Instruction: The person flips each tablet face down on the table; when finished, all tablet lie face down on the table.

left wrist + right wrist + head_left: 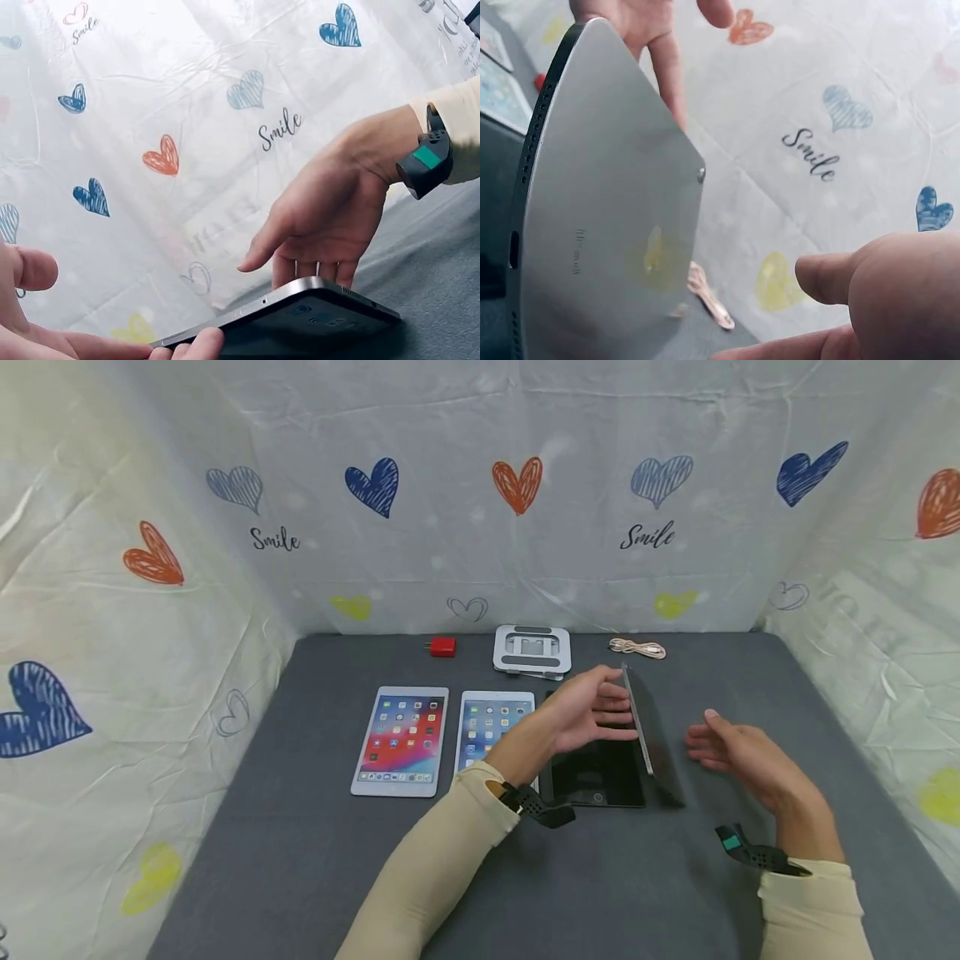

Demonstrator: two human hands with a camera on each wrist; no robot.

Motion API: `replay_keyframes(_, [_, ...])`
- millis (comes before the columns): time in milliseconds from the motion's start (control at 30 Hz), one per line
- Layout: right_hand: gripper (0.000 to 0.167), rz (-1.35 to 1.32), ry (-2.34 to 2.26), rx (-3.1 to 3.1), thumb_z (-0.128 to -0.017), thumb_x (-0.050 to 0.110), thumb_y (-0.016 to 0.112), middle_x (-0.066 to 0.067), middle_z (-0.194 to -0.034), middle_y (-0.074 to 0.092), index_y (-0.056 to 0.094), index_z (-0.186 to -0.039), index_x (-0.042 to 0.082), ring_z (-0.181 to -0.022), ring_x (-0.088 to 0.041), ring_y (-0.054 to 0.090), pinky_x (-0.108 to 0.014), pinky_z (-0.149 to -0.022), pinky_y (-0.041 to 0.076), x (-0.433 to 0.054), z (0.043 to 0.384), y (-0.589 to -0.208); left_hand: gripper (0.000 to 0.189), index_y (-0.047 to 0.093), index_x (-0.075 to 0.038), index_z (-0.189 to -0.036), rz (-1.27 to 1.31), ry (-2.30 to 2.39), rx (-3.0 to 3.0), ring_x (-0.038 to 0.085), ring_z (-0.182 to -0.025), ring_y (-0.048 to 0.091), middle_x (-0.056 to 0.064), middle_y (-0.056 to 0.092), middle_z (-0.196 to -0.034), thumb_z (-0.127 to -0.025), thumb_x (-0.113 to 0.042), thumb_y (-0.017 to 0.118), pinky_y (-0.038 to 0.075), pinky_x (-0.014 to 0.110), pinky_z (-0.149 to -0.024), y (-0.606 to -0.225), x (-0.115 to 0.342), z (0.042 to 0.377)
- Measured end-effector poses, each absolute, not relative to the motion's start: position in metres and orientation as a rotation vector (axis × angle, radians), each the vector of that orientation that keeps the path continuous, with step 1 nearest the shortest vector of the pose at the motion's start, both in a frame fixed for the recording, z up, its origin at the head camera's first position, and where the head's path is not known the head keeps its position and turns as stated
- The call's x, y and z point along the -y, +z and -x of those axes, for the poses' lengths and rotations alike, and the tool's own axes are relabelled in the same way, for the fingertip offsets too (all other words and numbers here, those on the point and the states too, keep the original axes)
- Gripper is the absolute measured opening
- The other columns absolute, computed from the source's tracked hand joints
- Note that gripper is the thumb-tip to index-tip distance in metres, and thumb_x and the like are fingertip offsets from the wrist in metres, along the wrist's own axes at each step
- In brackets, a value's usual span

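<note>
A grey tablet [654, 731] with a metallic back [615, 195] stands tilted on one long edge, its dark screen side facing left. My left hand [588, 714] touches its raised edge with extended fingers, the thumb held apart from it. To the right of the tablet, my right hand [750, 760] is held with loosely bent fingers and nothing in it. In the left wrist view the right hand [330, 202] appears just beyond the tablet's far end. Below the left hand lies a black-screened tablet [600, 777], partly hidden by that hand.
Two white tablets with lit screens lie to the left, one showing a red and blue wallpaper [401, 739], the other [491, 718] partly behind my left arm. Along the back are a red charger plug [442, 647], a silver folding stand [531, 649] and a coiled pinkish cable [637, 648].
</note>
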State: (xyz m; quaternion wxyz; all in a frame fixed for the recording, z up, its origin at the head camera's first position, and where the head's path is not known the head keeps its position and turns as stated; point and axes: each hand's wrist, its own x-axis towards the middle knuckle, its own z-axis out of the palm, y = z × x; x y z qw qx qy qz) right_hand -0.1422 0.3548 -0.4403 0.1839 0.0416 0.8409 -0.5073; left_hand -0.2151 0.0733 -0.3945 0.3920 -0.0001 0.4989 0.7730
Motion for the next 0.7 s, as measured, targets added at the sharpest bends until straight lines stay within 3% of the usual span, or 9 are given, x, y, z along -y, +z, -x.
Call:
replay_keyframes(133, [0.086,-0.139,-1.422,-2.378,-0.119,0.055,0.02,-0.04,-0.162,0.045,0.037,-0.159,-0.02,-0.12,-0.002,0.071,-0.018,-0.095,0.062,-0.358,0.139,-0.444,0.064,0.048,0.01,-0.157,0.048,1.944,-1.242,0.04,-0.14,0.054,0.024,0.054,-0.15,-0.112,-0.036,0.054,0.051,0.059,-0.122,-0.407,-0.076,0.215])
replay_keyframes(267, [0.087,-0.17,-1.413,-2.385,-0.119,0.055,0.018,-0.041,-0.163,0.044,0.037,-0.159,-0.02,-0.118,0.002,0.068,-0.015,-0.093,0.06,-0.364,0.136,-0.446,0.065,0.049,0.009,-0.156,0.093,1.937,-1.213,0.041,-0.142,0.053,0.02,0.056,-0.14,-0.111,-0.037,0.055,0.049,0.061,-0.123,-0.422,-0.083,0.215])
replay_keyframes(467, [0.088,-0.245,-1.411,-2.393,-0.118,0.057,0.019,-0.04,-0.164,0.042,0.037,-0.159,-0.019,-0.106,0.015,0.063,-0.014,-0.09,0.06,-0.378,0.133,-0.446,0.063,0.052,0.008,-0.154,0.138,1.954,-1.201,0.046,-0.145,0.052,0.021,0.057,-0.142,-0.11,-0.036,0.058,0.049,0.063,-0.122,-0.441,-0.097,0.214])
replay_keyframes(700, [0.091,-0.292,-1.377,-2.422,-0.117,0.059,0.018,-0.041,-0.165,0.04,0.035,-0.16,-0.02,-0.101,0.02,0.058,-0.013,-0.087,0.059,-0.39,0.132,-0.445,0.063,0.05,0.01,-0.155,0.164,1.965,-1.186,0.051,-0.148,0.05,0.024,0.056,-0.148,-0.11,-0.033,0.057,0.047,0.065,-0.123,-0.451,-0.114,0.214])
